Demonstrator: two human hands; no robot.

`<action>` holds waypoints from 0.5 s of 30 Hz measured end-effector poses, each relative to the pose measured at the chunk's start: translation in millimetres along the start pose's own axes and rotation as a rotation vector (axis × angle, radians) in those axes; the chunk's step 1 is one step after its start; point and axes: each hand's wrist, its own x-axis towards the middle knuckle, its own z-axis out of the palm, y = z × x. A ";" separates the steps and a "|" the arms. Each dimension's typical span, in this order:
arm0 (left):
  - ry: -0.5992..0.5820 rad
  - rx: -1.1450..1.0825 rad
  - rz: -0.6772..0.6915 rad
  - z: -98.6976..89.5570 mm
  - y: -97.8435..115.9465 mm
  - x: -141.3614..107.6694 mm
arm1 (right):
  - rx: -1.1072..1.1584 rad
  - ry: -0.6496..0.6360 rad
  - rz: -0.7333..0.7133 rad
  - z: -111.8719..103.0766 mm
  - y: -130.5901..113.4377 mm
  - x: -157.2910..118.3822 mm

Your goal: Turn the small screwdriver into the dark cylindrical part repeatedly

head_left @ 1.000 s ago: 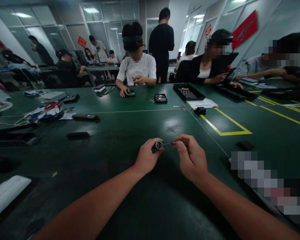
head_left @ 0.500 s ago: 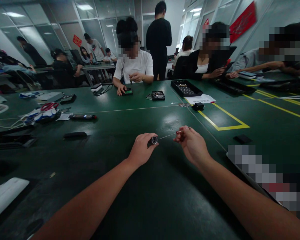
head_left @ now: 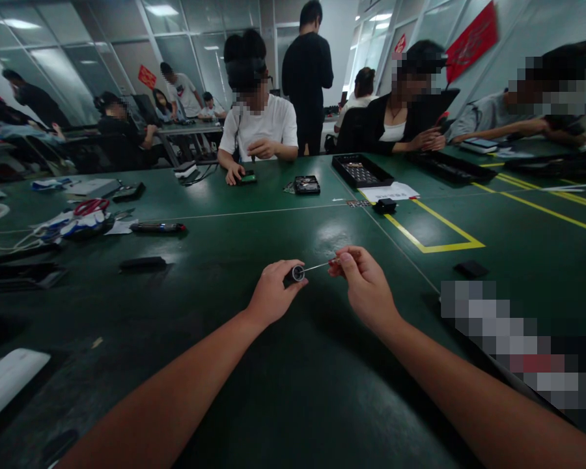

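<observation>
Gripping a black cylindrical part [head_left: 297,273] between thumb and fingers, the left hand [head_left: 272,292] is presenting its open ringed end to the wearer, presumably so the inside is showing. The right hand [head_left: 371,283] is pinching a thin-shafted screwdriver [head_left: 318,266] by its handle, probably for fine control, and its tip is lying at that opening; contact inside is not showing clearly. Both are hovering above the green tabletop [head_left: 258,391], apparently leaving the shaft room.

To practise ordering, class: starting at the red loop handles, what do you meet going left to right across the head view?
Red loop handles, dark pen-shaped object, left hand, thin metal shaft, right hand, flat black block.
</observation>
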 end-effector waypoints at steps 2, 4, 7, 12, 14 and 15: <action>0.001 0.001 -0.004 0.1 -0.3 -0.1 | -0.035 -0.015 -0.015 0.4 -2.8 -2.3; 0.011 0.001 -0.010 0.3 -0.5 0.0 | -0.055 -0.043 -0.037 0.8 -6.8 -5.2; 0.014 0.009 -0.011 0.4 -0.6 0.3 | -0.096 -0.067 -0.073 1.2 -13.7 -9.8; 0.006 0.008 -0.001 0.2 -1.6 0.4 | -0.218 -0.029 -0.079 0.8 -18.3 -15.1; 0.019 0.006 -0.005 0.6 -1.9 0.4 | -0.206 -0.016 -0.094 1.1 -16.6 -16.0; 0.023 0.014 -0.007 0.9 -1.8 0.5 | -0.199 -0.008 -0.106 1.6 -15.3 -16.1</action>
